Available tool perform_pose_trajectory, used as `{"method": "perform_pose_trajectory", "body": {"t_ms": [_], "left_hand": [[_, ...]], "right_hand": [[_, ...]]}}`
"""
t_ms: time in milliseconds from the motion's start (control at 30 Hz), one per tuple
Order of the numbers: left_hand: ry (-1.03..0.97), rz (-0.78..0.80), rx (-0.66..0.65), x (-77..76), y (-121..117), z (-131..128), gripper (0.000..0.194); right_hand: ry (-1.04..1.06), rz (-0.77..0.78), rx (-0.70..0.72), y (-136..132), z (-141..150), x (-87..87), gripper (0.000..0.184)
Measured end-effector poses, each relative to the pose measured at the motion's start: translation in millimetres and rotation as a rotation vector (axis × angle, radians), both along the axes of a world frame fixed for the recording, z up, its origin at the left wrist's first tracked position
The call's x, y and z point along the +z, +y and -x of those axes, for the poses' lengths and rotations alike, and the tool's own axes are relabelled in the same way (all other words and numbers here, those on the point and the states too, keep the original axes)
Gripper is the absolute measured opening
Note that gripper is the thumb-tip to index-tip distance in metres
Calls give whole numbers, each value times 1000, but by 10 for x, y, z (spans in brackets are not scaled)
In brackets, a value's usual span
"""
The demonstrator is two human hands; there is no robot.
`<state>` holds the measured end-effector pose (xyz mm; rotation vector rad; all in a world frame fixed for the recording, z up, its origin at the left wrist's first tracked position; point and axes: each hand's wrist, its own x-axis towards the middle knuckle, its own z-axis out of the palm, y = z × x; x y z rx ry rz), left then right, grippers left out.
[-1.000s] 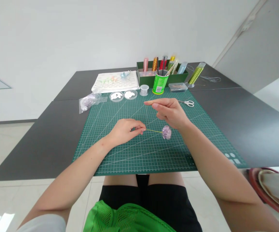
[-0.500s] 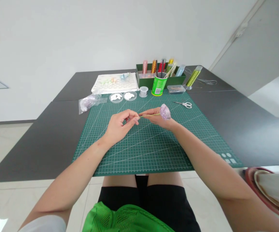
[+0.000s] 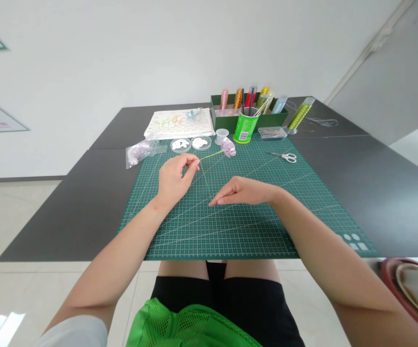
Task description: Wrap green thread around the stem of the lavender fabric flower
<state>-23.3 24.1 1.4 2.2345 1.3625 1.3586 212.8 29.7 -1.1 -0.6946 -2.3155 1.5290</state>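
My left hand (image 3: 178, 176) is closed in a pinch on the thin green stem of an artificial flower (image 3: 228, 147). Its pale purple, shiny head points away to the right, above the mat near a clear spool. From the pinched end of the stem a fine thread (image 3: 205, 178) runs down toward my right hand (image 3: 243, 191). That hand is closed, thumb and fingers pressed together at the thread's lower end, over the middle of the green cutting mat (image 3: 209, 236). The thread is very faint against the grid.
Scissors (image 3: 284, 156) lie on the mat's right side. Behind stand a green can (image 3: 245, 127) of tools, a dark green box (image 3: 226, 123) with thread spools, and a clear case (image 3: 272, 133). Two dishes (image 3: 180, 145) of white pieces, a plastic bag (image 3: 138, 153) and white sheets (image 3: 180, 126) are further left.
The flower head has swung up and away, now left of where it was. My right hand went from above the stem, behind it, then down toward me. My left hand keeps its pinch.
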Motion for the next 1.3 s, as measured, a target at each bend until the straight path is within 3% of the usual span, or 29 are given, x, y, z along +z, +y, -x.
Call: {"method": "perform_pose_trajectory", "body": {"t_ms": [233, 500, 633, 800, 1100, 1300], "left_hand": [[119, 46, 0, -74, 57, 8, 14], [256, 84, -132, -144, 29, -93, 16], [317, 98, -248, -171, -54, -182, 18], [336, 50, -379, -148, -168, -240, 20], [351, -32, -532, -86, -335, -303, 22], [268, -116, -520, -55, -370, -291, 13]], "right_hand": [[111, -4, 51, -140, -21, 243, 22], [291, -41, -180, -187, -159, 376, 19], [401, -42, -377, -195, -167, 413, 20], [466, -35, -538, -118, -197, 344, 27], [408, 20, -455, 109, -335, 176, 29], [252, 71, -440, 198, -337, 33, 36]]}}
